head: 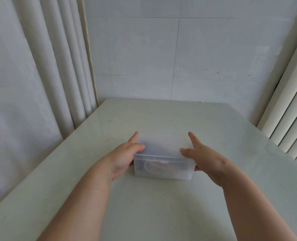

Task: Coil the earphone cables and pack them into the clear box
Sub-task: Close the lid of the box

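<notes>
The clear box (pixel 163 153) stands in the middle of the pale table (pixel 161 214) with its lid down. Through its frosted front wall I see a white earphone cable (pixel 148 168) curled in a loop, and a dark blurred shape lies further back inside. My left hand (pixel 127 156) presses against the box's left side, thumb on the lid's edge and fingers along the far left corner. My right hand (pixel 203 158) holds the right side the same way, fingers spread along the lid's right edge. The box is gripped between both hands.
White curtains (pixel 40 75) hang along the table's left edge. A white panelled wall (pixel 179 58) rises behind the table's far edge. A ribbed white panel (pixel 293 119) stands at the right.
</notes>
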`<state>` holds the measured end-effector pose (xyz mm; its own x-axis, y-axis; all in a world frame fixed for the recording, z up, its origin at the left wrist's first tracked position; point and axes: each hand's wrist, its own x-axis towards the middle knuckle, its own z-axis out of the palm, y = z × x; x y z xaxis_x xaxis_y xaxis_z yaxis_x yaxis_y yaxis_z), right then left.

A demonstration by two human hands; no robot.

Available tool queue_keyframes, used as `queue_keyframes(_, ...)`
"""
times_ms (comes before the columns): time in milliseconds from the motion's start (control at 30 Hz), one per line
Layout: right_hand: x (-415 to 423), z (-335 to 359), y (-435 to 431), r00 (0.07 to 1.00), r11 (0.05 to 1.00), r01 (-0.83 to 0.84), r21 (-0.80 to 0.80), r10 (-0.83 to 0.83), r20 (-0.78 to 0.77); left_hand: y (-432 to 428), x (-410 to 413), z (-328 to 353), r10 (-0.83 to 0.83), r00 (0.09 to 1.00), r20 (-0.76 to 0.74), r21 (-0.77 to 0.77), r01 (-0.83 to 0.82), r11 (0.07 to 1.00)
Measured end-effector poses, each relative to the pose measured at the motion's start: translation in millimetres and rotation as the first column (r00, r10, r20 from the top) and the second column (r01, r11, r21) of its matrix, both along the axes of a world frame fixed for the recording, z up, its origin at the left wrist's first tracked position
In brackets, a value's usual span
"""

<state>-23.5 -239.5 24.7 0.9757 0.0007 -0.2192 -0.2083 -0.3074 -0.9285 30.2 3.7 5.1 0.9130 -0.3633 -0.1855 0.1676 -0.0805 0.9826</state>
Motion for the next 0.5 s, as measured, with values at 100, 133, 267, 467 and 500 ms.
queue_keyframes(100,1.7,-3.0,5.2,0.996,0.993,0.073,-0.088,-0.068,0.054,-4.4,-0.7,2.4,0.053,0.997,0.058,0.062,-0.057,0.996)
queue_keyframes(133,2.4,-3.7,8.0,0.992,0.986,0.104,-0.132,-0.093,0.087,-6.1,-1.7,3.8,0.090,0.993,0.071,0.073,-0.095,0.993)
queue_keyframes(267,4.0,-7.9,14.2,0.974,0.943,0.181,-0.278,-0.133,0.185,-13.3,-2.5,1.8,0.162,0.973,0.163,0.152,-0.187,0.971)
queue_keyframes(467,5.0,-7.5,12.2,0.978,0.918,0.161,-0.362,-0.099,0.182,-12.6,4.8,-6.5,0.152,0.949,0.275,0.241,-0.221,0.945)
queue_keyframes(500,4.2,-6.2,11.3,0.981,0.916,0.151,-0.372,-0.094,0.168,-12.6,5.6,-7.3,0.150,0.948,0.282,0.256,-0.224,0.940)
